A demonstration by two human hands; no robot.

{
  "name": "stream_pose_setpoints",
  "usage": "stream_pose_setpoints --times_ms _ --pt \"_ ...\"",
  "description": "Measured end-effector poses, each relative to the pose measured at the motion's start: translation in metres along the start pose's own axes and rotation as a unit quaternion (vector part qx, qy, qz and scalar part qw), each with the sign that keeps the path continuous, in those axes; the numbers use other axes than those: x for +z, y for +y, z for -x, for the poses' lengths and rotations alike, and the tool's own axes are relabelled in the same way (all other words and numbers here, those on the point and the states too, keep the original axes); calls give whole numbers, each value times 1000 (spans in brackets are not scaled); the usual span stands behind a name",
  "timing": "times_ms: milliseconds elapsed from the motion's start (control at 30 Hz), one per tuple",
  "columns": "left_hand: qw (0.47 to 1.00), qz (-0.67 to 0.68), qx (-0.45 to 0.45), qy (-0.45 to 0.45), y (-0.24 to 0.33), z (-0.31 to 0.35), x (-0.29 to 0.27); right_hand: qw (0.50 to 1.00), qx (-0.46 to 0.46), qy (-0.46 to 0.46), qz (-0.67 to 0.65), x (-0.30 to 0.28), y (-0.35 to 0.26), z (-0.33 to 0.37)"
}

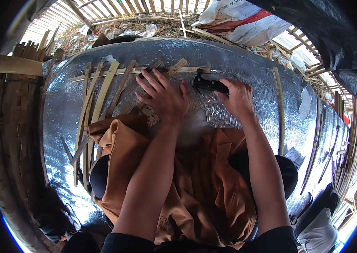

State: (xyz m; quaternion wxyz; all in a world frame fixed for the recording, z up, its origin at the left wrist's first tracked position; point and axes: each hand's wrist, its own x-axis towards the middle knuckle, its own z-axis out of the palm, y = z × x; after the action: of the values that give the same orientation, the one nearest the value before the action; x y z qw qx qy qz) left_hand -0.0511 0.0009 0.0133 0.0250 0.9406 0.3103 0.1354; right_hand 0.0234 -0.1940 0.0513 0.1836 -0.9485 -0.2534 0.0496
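Observation:
My right hand (pixel 240 100) is closed round the handle of a short black claw hammer (pixel 210 84). The hammer's head is on the left, close to the end of a bamboo strip lying crosswise (pixel 197 70). To the left, my left hand (pixel 166 96) is spread with its fingers apart, over a few bamboo pieces that meet the crosswise strip. Whether its fingertips press on them I cannot tell. One light slanting piece (pixel 177 67) sticks out beyond that hand. Several long bamboo strips (pixel 105 90) lie side by side further left, crossing under the same strip.
Beneath everything is a silvery foil sheet (pixel 229 57). Brown cloth (pixel 178 181) covers my lap. A single bamboo strip (pixel 279 109) lies on the right. Bamboo bundles stand at the left (pixel 14 139) and right (pixel 355 139). A white-and-red sack (pixel 246 25) is at the back.

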Motion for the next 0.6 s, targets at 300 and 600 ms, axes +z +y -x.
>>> stream_pose_setpoints --times_ms 300,600 --pt "979 133 133 81 2 -2 -12 1000 27 8 -12 1 -1 -1" --pt "886 436 158 9 23 -15 -19 997 55 -15 -44 -6 2 -4"
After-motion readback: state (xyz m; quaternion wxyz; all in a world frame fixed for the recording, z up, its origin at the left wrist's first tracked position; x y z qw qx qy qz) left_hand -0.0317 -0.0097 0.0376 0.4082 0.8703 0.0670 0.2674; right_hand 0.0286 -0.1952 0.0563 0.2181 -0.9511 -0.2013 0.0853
